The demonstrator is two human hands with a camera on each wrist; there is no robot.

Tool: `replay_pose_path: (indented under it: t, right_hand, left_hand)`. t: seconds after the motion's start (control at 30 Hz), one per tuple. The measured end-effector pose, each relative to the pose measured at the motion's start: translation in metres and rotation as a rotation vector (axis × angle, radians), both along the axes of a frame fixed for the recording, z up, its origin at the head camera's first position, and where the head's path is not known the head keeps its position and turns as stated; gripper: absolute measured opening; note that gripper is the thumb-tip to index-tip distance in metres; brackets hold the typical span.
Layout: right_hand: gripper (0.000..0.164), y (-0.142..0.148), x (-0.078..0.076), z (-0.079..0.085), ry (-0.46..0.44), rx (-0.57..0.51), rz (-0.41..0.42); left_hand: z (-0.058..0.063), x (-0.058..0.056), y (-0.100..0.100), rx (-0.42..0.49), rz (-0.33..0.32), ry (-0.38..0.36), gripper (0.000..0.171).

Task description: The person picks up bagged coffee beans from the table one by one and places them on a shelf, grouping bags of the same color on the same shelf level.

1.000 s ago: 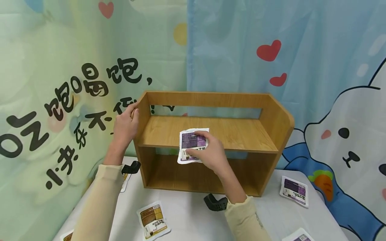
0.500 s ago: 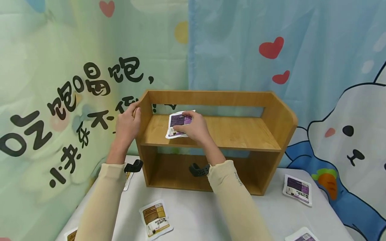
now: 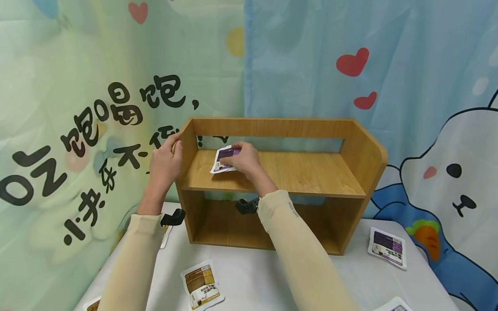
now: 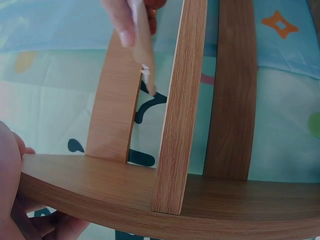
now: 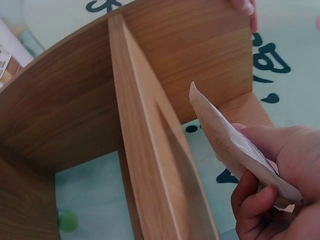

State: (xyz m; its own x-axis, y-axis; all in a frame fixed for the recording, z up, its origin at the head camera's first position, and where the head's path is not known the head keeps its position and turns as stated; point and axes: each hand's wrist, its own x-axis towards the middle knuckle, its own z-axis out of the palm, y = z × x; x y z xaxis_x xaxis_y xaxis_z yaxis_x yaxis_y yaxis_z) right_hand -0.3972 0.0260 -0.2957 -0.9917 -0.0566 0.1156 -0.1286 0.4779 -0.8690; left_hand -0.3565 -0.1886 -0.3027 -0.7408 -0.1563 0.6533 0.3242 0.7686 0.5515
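Observation:
A wooden two-tier shelf [image 3: 295,170] stands on the white-covered table. My left hand [image 3: 166,163] grips the upper edge of its left side panel; in the left wrist view, part of that hand [image 4: 9,175] shows beside the panel. Over the left part of the upper board, my right hand [image 3: 246,159] pinches a flat white-and-purple pouch [image 3: 221,160] between thumb and fingers. Seen from the right wrist, the pouch [image 5: 232,142] is tilted, its pale back showing, and its tip appears free of the wood. Whether its lower edge touches the board cannot be told.
A brown-and-white pouch [image 3: 201,286] lies on the table before the shelf. Purple pouches [image 3: 387,248] lie to the right, one cut off by the frame. Other pouches [image 3: 92,305] at left are partly hidden by the left arm. Printed curtains [image 3: 295,65] hang behind.
My right hand has carried the pouch left and inward, from in front of the shelf to over the upper board, and it now leans flatter. The left hand keeps its grip.

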Motion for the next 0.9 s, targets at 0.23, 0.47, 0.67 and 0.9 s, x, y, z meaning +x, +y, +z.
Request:
replay_pose_path:
  t: [0.23,0.47,0.67,0.9]
  right_hand:
    - [0.062,-0.006,-0.004,-0.004,-0.005,0.022,-0.014]
    - [0.062,-0.012,-0.007,-0.011,-0.014,0.051,-0.029]
    - [0.065,-0.012,-0.009,-0.014,-0.005,0.150,-0.022]
    - [0.069,-0.008,-0.010,-0.012,0.018,0.366,-0.073]
  left_hand:
    - [0.001,-0.001,0.001,0.001,0.008,0.017,0.039]
    - [0.000,0.002,-0.001,0.005,0.020,-0.021,0.040]
    - [-0.001,0.004,-0.003,0.000,0.029,-0.007,0.039]
    - [-0.001,0.001,-0.001,-0.007,0.009,-0.001,0.040]
